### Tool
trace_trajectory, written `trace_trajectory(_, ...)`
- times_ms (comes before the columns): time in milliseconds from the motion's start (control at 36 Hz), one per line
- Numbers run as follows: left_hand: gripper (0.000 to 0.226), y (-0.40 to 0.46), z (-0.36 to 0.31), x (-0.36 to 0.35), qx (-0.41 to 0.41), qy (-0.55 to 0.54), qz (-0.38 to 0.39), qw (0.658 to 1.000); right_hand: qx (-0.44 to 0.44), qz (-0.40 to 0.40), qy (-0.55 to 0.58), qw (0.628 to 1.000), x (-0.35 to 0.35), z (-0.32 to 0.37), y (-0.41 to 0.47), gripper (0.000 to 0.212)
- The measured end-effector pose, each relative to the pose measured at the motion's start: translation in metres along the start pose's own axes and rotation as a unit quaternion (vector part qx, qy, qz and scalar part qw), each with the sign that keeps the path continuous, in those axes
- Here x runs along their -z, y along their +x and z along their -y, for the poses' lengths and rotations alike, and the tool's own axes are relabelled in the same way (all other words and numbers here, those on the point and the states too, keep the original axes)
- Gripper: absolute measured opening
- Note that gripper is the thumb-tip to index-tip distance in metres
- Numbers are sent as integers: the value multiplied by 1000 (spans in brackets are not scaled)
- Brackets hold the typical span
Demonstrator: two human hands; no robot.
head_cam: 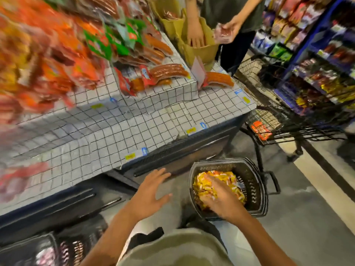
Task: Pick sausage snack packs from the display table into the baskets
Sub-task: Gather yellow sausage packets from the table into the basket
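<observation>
The left hand is spread wide, holding nothing, nearer the sausage packs up on the checked surface. The right hand lies flat on yellow packs (basket nearly full).

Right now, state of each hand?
Left hand: open, fingers spread, holding nothing, in the air beside the basket.
Right hand: open, fingers resting on the yellow snack packs in the basket; no clear grip visible.
</observation>
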State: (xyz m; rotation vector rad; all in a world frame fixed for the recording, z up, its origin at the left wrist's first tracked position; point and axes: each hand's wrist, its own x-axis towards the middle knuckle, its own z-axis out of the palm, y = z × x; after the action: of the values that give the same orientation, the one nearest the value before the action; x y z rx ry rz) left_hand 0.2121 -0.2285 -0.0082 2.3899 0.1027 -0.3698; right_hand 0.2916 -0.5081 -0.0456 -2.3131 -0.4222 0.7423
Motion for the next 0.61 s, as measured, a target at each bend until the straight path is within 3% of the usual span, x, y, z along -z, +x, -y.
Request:
trace_trajectory(167,69,-100,75,28,61,-39,-62,995,75,68,-71,992,-60,76,3,70)
trace_trajectory(250,88,-161,119,33,104,-77,-99,987,105,97,-75,987,-93,119,1,70)
trace_trajectory(333,69,-222,164,30,157,-83,-114,977,130,138,-91,978,-125,159,-5,70)
trace_trajectory(417,66,-281,196,30,188,-109,-144,965,146,192,-125,962,-154,194,-10,69)
trace_trajectory(528,88,-354,216,34,250,-154,-216,931,175,242,-150,943,-193,232,-11,67)
trace_trajectory(611,78,-393,225,38,299,-173,-285,894,197,270,-176,926,-217,256,-8,66)
